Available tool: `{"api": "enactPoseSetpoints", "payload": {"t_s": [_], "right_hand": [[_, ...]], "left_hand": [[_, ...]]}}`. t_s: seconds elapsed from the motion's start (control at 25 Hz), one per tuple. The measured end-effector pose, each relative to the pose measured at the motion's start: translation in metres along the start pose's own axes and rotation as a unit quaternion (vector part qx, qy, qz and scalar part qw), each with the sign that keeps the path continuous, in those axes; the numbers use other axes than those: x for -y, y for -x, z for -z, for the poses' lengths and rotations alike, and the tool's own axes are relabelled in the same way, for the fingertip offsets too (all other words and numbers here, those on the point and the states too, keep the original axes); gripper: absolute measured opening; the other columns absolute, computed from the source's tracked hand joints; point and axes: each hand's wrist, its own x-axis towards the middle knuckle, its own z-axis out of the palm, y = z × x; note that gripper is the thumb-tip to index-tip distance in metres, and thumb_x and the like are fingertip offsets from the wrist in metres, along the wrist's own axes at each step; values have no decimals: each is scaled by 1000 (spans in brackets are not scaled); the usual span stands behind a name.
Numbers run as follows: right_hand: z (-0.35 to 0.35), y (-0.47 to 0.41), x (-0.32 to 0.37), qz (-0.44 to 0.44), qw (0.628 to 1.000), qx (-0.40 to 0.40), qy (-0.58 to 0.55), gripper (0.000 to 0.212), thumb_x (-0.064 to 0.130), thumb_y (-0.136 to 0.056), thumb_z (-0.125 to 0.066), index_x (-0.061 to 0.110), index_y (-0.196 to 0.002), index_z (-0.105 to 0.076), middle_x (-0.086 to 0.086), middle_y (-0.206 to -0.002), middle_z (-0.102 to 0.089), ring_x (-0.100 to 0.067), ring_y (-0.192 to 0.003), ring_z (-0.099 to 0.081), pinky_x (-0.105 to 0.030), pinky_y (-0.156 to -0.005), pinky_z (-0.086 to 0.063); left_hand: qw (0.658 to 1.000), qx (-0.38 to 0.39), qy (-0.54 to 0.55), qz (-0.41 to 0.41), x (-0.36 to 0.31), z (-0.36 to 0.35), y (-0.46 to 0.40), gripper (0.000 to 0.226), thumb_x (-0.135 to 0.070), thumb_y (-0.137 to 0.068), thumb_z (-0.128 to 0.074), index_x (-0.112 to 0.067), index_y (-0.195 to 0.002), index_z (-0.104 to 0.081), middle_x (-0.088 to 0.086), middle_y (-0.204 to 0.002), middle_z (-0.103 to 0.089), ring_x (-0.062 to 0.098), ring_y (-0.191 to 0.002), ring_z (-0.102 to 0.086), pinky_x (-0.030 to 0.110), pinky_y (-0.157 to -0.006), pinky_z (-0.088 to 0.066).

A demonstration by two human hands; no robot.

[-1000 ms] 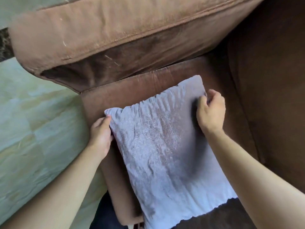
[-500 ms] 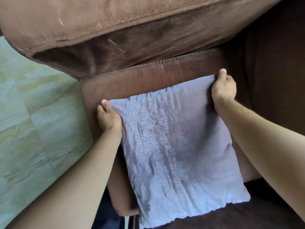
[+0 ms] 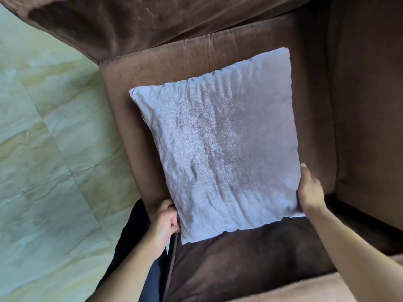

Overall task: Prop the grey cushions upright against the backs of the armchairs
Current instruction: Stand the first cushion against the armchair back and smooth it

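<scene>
Gripping: my left hand (image 3: 168,219) curls onto the grey cushion (image 3: 218,144) at its lower-left corner, and my right hand (image 3: 309,190) clasps the lower-right edge.
Cushion: mid-frame, leaning on the armchair back (image 3: 139,131), bottom edge on the seat (image 3: 239,264).
Axis: runs up-frame from both hands (equally near).
Hidden: right fingertips, tucked behind the fabric.

Grey cushion (image 3: 218,144) is showing soft, creased cloth w/ a faint velvety sheen. Brown armchair (image 3: 359,105) is looking like matt suede-type fabric, poss. microfibre. Floor (image 3: 43,149) is showing smooth marble-look tiles.
</scene>
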Motion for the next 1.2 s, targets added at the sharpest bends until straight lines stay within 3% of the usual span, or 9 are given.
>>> {"api": "enactPoseSetpoints", "payload": {"t_s": [0.12,0.28,0.44,0.6,0.84,0.96,1.04,1.12,1.2], "right_hand": [[-9,16,-19,-62,997,-33,-38,69,62,-98,-28,9,-118,-68,-15,-119,-66,-38,-107,-60,-47,-100,-45],[-7,21,-8,-24,995,-6,-92,63,66,-90,-32,18,-103,-72,-8,-110,-73,-33,-102,-65,-49,-97,-51],[16,28,4,98,983,40,-153,26,40,-100,-54,29,-91,-75,7,-97,-76,-17,-96,-70,-46,-95,-57],[60,53,25,234,935,43,-265,22,15,-102,-57,25,-99,-77,9,-101,-78,-9,-97,-69,-36,-93,-56],[163,70,35,362,894,-166,-208,14,23,-103,-57,25,-107,-71,24,-81,-68,10,-73,-55,-15,-75,-45],[183,51,24,277,896,-307,-159,23,30,-101,-56,17,-115,-70,8,-89,-67,2,-74,-55,-23,-79,-44],[176,48,24,244,895,-345,-141,26,28,-99,-56,14,-119,-66,-2,-103,-69,-9,-89,-59,-18,-84,-39],[159,49,25,248,888,-360,-142,28,21,-96,-59,10,-121,-63,-9,-114,-66,-18,-107,-57,-18,-91,-36],[145,54,31,249,881,-378,-135,32,14,-90,-61,8,-121,-62,-12,-118,-63,-24,-115,-53,-28,-99,-37]], "left_hand": [[994,6,-112,-13,23,-12,2,64,10,-64,-49,-19,-119,-64,2,-108,-75,19,-104,-69,29,-80,-52],[988,-35,-136,-67,19,-18,-1,67,10,-72,-50,-27,-127,-60,-2,-119,-74,24,-119,-66,42,-102,-54],[972,-39,156,-172,-20,-35,7,67,-14,-77,-50,-32,-142,-56,0,-138,-68,22,-129,-62,44,-109,-47],[970,17,186,-159,-53,-84,21,55,-56,-93,-52,-24,-137,-63,7,-131,-72,25,-125,-67,49,-110,-48],[977,126,97,-144,-77,-187,28,49,-49,-103,-36,-26,-139,-59,0,-138,-68,19,-125,-64,40,-104,-49],[983,18,-55,-175,-93,-226,6,57,-51,-96,-50,-23,-146,-48,3,-149,-55,24,-133,-53,46,-114,-41],[965,-44,-84,-243,-115,-234,10,48,-35,-103,-52,-8,-143,-48,8,-139,-58,25,-125,-54,29,-110,-41],[935,-81,-102,-329,-155,-236,23,40,-23,-105,-51,-2,-138,-50,4,-124,-56,19,-114,-53,14,-91,-37],[879,-106,-158,-437,-204,-240,39,40,-29,-102,-53,-7,-135,-53,4,-126,-57,20,-119,-55,21,-99,-39]]}}
